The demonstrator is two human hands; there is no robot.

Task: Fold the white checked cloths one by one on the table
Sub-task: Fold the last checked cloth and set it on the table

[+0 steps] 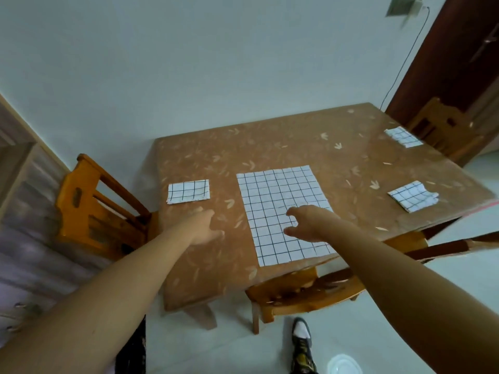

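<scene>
Both forearms are bare from the lower edge of the frame up to the wrists, with no sleeves, watch or bands on them. The left hand [204, 228] and right hand [307, 224] carry no rings or gloves. At the lower centre-right of the frame, 1 shoe [302, 344] shows a white toe cap, dark panels and yellowish patterned sides with laces.

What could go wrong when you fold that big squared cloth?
The open cloth lies right at the near edge of the table, so a tug might slide it off. The right hand is over it while the left hand is beside it on bare table, so a one-handed fold may come out crooked, unlike the folded cloth on the left.
</scene>
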